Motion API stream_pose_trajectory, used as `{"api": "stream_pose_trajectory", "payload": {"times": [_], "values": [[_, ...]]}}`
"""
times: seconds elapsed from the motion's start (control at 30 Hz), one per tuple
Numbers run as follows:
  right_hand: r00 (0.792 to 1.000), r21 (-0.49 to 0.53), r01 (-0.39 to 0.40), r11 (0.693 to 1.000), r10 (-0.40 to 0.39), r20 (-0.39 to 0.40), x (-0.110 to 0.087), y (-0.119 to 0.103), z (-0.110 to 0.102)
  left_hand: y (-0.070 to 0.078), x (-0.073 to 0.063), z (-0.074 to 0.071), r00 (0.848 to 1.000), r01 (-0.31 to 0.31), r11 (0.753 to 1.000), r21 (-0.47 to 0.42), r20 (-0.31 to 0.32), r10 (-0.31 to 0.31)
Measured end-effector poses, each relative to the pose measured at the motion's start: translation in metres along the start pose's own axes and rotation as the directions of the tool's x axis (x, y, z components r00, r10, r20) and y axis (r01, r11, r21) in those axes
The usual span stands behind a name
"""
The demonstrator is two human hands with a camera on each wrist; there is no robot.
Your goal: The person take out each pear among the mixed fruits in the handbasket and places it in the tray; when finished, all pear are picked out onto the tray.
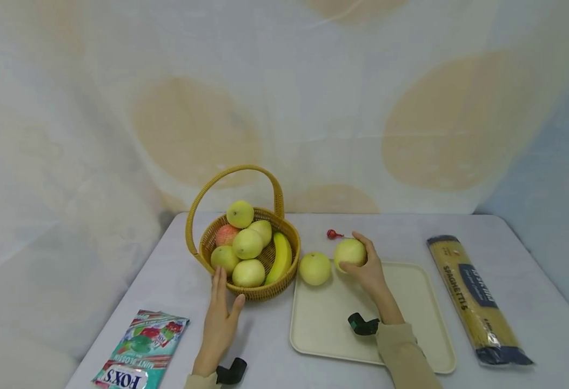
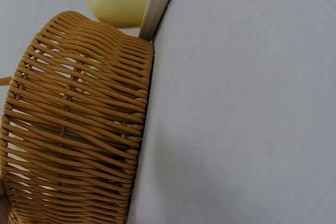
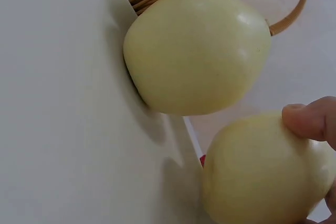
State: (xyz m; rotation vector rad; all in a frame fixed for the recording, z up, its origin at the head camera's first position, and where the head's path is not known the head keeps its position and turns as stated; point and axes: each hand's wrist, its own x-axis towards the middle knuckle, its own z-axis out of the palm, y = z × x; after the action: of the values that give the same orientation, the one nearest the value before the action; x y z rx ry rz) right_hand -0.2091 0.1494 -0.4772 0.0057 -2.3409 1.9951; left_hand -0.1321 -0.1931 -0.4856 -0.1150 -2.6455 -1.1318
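My right hand [image 1: 373, 274] grips a round yellow-green pear [image 1: 349, 254] over the back edge of the cream tray [image 1: 362, 346], thumb on one side and fingers on the other. A second yellow-green pear [image 1: 315, 268] sits at the tray's back left corner, beside the basket. The woven basket [image 1: 260, 293], with a tall arched handle, holds several yellow-green pears [image 1: 248, 243], a red fruit [image 1: 227, 236] and a banana [image 1: 280, 258]. My left hand [image 1: 221, 321] rests its straight fingers at the basket's front rim. In the left wrist view the basket's woven side [image 2: 73, 124] fills the left part.
A small red wrapped lollipop [image 1: 333, 234] lies behind the tray. A spaghetti pack [image 1: 476, 300] lies to the right, and a green FOX'S candy bag [image 1: 143, 348] at the front left. Patterned white cloth [image 1: 313, 119] hangs behind the table.
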Motion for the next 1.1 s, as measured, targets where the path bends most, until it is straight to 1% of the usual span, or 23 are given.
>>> {"api": "stream_pose_trajectory", "payload": {"times": [0.13, 0.33, 0.4, 0.57, 0.7, 0.87, 0.97, 1.1], "values": [[0.999, 0.015, 0.011, 1.000, -0.011, 0.041, 0.0021, 0.0045, 0.0000, -0.0004, 0.0010, 0.0000, 1.000, 0.001, 1.000, -0.002, -0.003, -0.001], [0.993, -0.007, 0.061, 0.998, -0.060, 0.102, 0.0012, 0.0081, 0.0015, -0.0020, 0.0002, 0.0006, 1.000, 0.000, 1.000, -0.002, -0.004, 0.000], [0.990, 0.013, 0.093, 0.996, -0.094, 0.106, 0.0013, 0.0076, 0.0014, -0.0022, -0.0001, 0.0003, 1.000, -0.001, 1.000, 0.000, -0.008, 0.001], [0.979, 0.119, 0.172, 0.978, -0.183, 0.086, 0.0033, 0.0070, 0.0006, -0.0018, 0.0006, -0.0006, 1.000, -0.011, 1.000, -0.003, -0.013, 0.011], [0.971, 0.142, 0.207, 0.968, -0.220, 0.088, 0.0019, 0.0080, 0.0015, -0.0031, -0.0004, -0.0009, 1.000, -0.014, 1.000, -0.001, -0.013, 0.014], [0.971, 0.124, 0.214, 0.969, -0.225, 0.078, 0.0003, 0.0082, 0.0020, -0.0043, -0.0008, -0.0008, 1.000, -0.015, 1.000, 0.009, -0.016, 0.015], [0.974, 0.109, 0.202, 0.973, -0.211, 0.080, 0.0007, 0.0070, 0.0005, -0.0035, -0.0002, -0.0003, 1.000, -0.016, 1.000, 0.005, -0.016, 0.016], [0.979, 0.116, 0.177, 0.977, -0.187, 0.085, 0.0014, 0.0053, -0.0017, -0.0022, 0.0000, 0.0004, 1.000, -0.010, 1.000, -0.005, -0.010, 0.010]]}}
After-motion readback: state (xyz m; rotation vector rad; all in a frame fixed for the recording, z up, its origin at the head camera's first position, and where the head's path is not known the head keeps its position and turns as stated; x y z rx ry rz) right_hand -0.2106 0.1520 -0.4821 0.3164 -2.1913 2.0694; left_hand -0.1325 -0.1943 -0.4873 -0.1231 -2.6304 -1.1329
